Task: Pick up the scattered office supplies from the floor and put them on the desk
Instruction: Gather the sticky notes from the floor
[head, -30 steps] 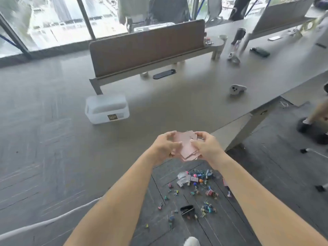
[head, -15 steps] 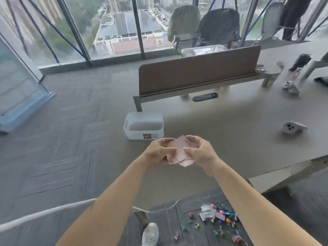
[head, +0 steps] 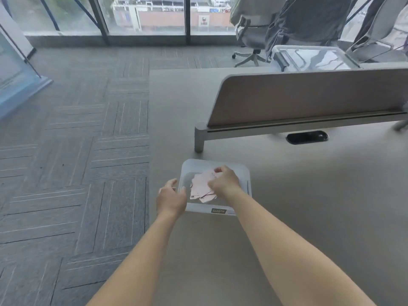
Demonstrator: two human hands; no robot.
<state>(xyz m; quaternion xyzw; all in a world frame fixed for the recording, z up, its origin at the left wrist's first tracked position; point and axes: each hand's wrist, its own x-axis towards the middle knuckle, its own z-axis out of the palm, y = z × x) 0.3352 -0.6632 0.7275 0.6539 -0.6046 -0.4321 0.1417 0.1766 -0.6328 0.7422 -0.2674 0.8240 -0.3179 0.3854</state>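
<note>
A stack of pink paper notes (head: 202,187) sits over the open white plastic box (head: 240,171) that stands on the grey desk (head: 287,206) near its left edge. My right hand (head: 224,182) holds the notes from above, fingers curled on them, inside the box's opening. My left hand (head: 171,198) hovers at the box's left rim with relaxed fingers and holds nothing. The supplies on the floor are out of view.
A brown desk divider (head: 309,100) on grey legs runs across the desk behind the box, with a black cable slot (head: 306,137) under it. Office chairs (head: 256,25) and a clear bin (head: 309,57) stand beyond. Carpet floor (head: 72,151) lies to the left.
Both hands carried the pink notes from above the floor over to the white box. My left hand has let go of them; my right hand has lowered them into the box.
</note>
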